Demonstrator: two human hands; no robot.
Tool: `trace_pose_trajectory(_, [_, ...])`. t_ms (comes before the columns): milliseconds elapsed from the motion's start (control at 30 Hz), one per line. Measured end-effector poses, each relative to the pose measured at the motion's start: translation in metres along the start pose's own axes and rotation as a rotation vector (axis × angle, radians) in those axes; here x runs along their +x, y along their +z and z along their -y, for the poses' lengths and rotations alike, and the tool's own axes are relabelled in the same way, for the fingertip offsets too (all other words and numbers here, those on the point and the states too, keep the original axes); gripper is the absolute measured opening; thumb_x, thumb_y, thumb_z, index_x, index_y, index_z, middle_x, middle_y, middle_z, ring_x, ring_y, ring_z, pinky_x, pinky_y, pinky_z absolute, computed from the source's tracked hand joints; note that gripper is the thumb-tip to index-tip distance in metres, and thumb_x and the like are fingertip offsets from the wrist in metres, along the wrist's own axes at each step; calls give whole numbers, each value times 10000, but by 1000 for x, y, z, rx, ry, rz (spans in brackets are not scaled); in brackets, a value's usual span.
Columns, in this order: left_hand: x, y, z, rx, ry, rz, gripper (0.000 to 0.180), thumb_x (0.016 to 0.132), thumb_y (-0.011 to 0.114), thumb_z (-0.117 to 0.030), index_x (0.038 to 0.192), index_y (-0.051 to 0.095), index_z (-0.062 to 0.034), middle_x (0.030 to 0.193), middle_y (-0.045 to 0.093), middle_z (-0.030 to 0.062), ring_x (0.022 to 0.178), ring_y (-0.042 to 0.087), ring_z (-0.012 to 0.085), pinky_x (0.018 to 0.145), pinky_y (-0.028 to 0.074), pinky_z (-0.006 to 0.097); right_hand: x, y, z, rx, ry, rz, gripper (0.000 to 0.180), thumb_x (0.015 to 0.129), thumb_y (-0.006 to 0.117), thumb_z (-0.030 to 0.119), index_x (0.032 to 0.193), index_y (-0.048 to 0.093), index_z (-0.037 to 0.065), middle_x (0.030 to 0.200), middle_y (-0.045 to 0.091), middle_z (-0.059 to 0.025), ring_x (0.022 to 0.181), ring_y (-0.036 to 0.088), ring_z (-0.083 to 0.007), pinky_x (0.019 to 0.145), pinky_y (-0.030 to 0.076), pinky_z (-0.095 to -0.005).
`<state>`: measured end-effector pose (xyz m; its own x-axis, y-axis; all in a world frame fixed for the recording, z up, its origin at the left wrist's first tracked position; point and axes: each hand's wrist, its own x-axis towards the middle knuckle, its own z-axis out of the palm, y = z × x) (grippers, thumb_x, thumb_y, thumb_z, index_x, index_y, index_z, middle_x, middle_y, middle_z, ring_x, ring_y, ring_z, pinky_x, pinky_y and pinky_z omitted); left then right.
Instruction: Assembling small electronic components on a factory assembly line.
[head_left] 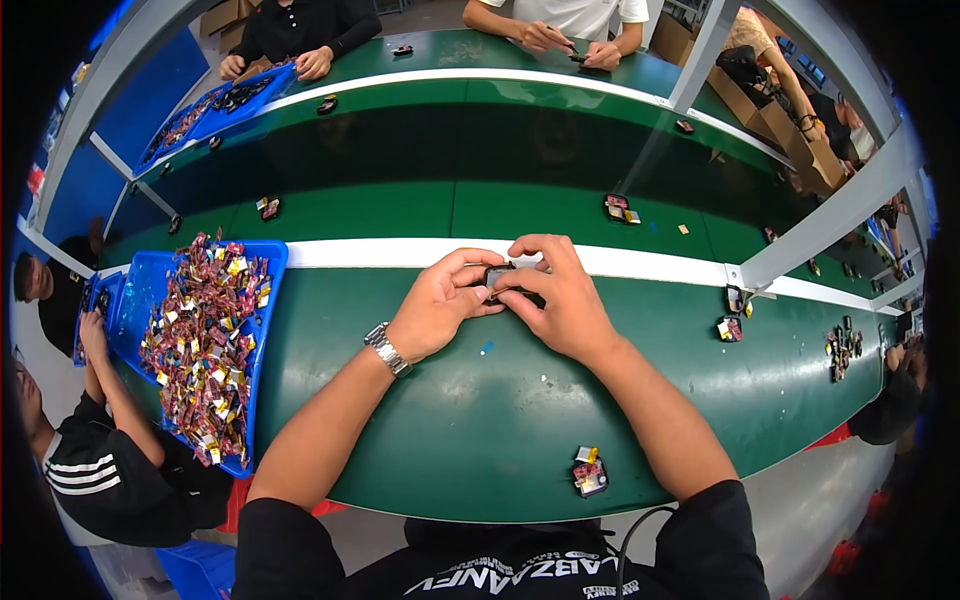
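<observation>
Both hands meet over the green bench (480,400), just short of its white strip (640,262), with one small dark part (497,276) pinched between them. The left hand (438,305) grips the part's left end, thumb and forefinger closed on it, the other fingers curled under; a metal watch (388,349) sits on that wrist. The right hand (560,295) arches over the part from the other side, fingertips (520,250) pressed down on its top edge and thumb beneath, so both are clamped on it rather than loose. The part is mostly hidden by the fingers, so I cannot tell what is being fitted or whether it is seated. As for progress, the work looks far from over: the blue tray (272,300) at the left is heaped with small red and gold pieces (200,340), while only one finished-looking piece (589,473) lies near the bench's front edge and a few more sit scattered on the belt (480,150) beyond.
</observation>
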<state>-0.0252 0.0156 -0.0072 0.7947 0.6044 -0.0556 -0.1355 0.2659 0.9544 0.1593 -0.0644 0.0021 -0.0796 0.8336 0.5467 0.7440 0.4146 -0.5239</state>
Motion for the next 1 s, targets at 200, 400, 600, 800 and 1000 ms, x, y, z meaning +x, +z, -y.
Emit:
trace_pose_trajectory(200, [0, -4, 1, 59, 66, 70, 395, 949, 518, 26, 1335, 449, -26, 1280, 570, 144, 1142, 602, 201, 1014, 516, 375, -1, 3, 0, 113, 65, -3, 63, 817, 719, 88, 872, 696, 67, 1200, 580, -72, 1113, 535, -264, 857, 513, -355])
trace_pose_trajectory(400, [0, -3, 1, 10, 23, 55, 399, 944, 504, 31, 1335, 453, -24, 1299, 557, 148, 1157, 591, 198, 1004, 519, 373, -3, 3, -2, 192, 105, 24, 54, 817, 711, 79, 863, 696, 57, 1203, 585, -74, 1111, 538, -264, 857, 526, -353])
trace_pose_trajectory(600, [0, -2, -2, 24, -9, 41, 379, 951, 475, 25, 1326, 457, -26, 1321, 545, 147, 1171, 586, 201, 1007, 520, 384, -4, -1, 0, 301, 82, 38, 89, 800, 720, 39, 888, 716, 56, 1195, 596, -74, 1073, 567, -245, 869, 522, -346])
trace_pose_trajectory(800, [0, -8, 5, -62, 14, 77, 345, 965, 491, -7, 1308, 462, -31, 1281, 563, 135, 1166, 591, 206, 1005, 521, 400, -7, 7, 3, 279, 168, -57, 93, 826, 702, 70, 913, 727, 48, 1168, 593, -78, 1087, 562, -250, 817, 551, -330])
trace_pose_trajectory(1000, [1, -9, 4, -102, 22, 91, 302, 985, 497, -36, 1286, 475, -39, 1278, 568, 132, 1187, 580, 211, 996, 521, 392, -10, 12, 7, 305, 166, -94, 100, 829, 706, 76, 921, 731, 44, 1165, 601, -72, 1090, 561, -253, 851, 543, -338])
